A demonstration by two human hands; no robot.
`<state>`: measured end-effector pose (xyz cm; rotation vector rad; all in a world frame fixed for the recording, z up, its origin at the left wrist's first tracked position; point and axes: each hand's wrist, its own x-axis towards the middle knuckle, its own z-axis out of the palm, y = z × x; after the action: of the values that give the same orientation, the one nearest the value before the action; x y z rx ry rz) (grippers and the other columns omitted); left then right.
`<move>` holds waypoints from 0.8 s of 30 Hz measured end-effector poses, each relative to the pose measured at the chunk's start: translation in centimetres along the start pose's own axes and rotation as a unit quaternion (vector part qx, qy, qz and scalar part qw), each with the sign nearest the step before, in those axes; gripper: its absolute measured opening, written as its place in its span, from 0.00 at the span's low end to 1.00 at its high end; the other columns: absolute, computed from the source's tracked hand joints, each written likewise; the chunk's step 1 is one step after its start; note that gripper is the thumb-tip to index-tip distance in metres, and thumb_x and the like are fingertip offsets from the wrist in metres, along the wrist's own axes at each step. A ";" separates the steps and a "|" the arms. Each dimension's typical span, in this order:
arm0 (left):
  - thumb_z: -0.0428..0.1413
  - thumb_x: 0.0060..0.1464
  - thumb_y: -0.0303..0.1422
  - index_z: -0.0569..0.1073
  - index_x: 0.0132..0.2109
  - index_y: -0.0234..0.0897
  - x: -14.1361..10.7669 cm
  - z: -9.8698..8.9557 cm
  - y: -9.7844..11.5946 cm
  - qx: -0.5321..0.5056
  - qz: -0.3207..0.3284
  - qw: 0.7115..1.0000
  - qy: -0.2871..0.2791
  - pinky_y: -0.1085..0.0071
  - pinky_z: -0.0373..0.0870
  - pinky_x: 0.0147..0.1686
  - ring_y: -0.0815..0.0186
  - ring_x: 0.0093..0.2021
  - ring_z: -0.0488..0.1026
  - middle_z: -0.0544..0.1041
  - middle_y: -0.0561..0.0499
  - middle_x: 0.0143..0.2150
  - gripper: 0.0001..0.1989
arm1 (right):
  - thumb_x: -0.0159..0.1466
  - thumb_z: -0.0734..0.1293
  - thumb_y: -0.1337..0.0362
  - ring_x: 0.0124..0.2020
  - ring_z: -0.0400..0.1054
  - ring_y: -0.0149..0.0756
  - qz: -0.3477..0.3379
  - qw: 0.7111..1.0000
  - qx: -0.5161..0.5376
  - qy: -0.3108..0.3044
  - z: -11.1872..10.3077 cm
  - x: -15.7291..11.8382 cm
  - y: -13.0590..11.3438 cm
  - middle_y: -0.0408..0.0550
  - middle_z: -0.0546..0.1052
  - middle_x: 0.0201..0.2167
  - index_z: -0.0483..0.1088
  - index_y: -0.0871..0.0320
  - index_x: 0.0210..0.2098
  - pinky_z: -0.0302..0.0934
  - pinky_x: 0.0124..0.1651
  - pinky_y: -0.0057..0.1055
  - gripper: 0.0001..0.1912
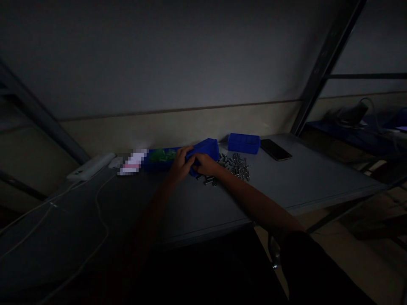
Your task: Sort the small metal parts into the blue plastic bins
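1. We lose part of the blue bin behind the left hand and right hand.
2. We find the metal pieces too small to identify.
3. We find the bright patch pixelated.

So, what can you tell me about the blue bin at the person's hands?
The blue bin looks like smooth plastic, with raised walls and an angled outline. It seems tilted, its far end pointing away to the right, though dim light hides its inside. It is at the middle of the grey table, left of the loose metal parts. The left hand and right hand meet at its near end, covering part of it; their exact grip is unclear.
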<state>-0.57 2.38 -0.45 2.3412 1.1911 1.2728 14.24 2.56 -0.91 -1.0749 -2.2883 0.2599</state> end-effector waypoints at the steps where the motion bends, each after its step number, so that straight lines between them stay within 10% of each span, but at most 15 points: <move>1: 0.47 0.56 0.38 0.65 0.53 0.37 0.0 -0.1 0.0 -0.001 -0.003 1.000 -0.003 0.57 0.57 0.60 0.58 0.57 0.62 0.66 0.43 0.53 0.19 | 0.55 0.63 0.73 0.41 0.68 0.36 0.012 1.000 0.001 -0.005 -0.1 0.1 -0.1 0.54 0.75 0.40 0.67 0.65 0.42 0.59 0.45 0.29 0.14; 24: 0.48 0.54 0.34 0.66 0.52 0.38 -0.2 -0.3 0.2 0.010 -0.022 1.000 0.001 0.56 0.57 0.60 0.57 0.57 0.63 0.66 0.44 0.53 0.18 | 0.53 0.60 0.73 0.31 0.64 0.31 0.048 0.993 0.086 -0.073 -0.4 0.1 -0.7 0.45 0.72 0.31 0.68 0.65 0.38 0.59 0.35 0.26 0.13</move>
<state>-0.76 2.11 -0.31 2.3144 1.2559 1.2545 14.01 2.17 -0.23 -1.1091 -2.2950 0.5793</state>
